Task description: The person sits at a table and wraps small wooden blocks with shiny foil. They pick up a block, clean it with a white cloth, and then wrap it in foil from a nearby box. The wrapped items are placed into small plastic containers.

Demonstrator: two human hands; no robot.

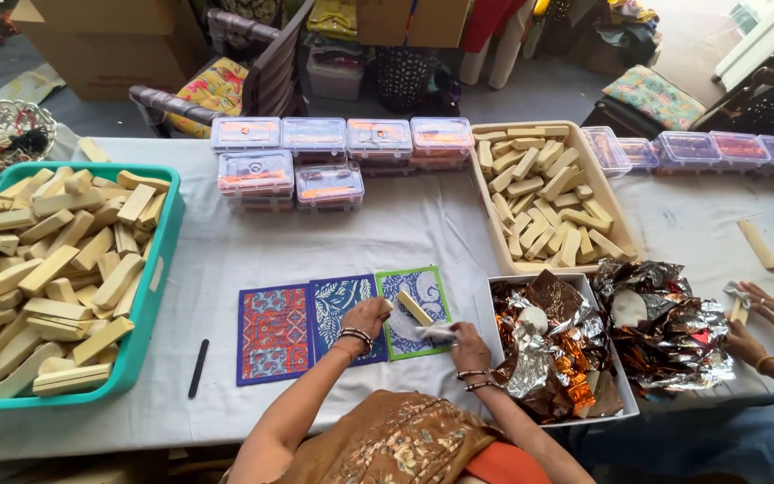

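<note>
My left hand (366, 318) grips one end of a pale cream bar (414, 306) and holds it tilted over a green-edged patterned mat (426, 289). My right hand (469, 346) pinches a small piece of silver foil (435, 331) just below the bar. Two more patterned mats lie to the left, a blue one (335, 303) and a red-and-blue one (272, 333). Both wrists wear bangles.
A teal tray (150, 296) at left and a beige tray (485, 215) at right hold several cream bars. A white box (496, 285) and a foil heap (669, 327) sit at right, where another person's hands (759, 327) work. Clear lidded boxes (315, 157) line the back. A black stick (198, 367) lies near the teal tray.
</note>
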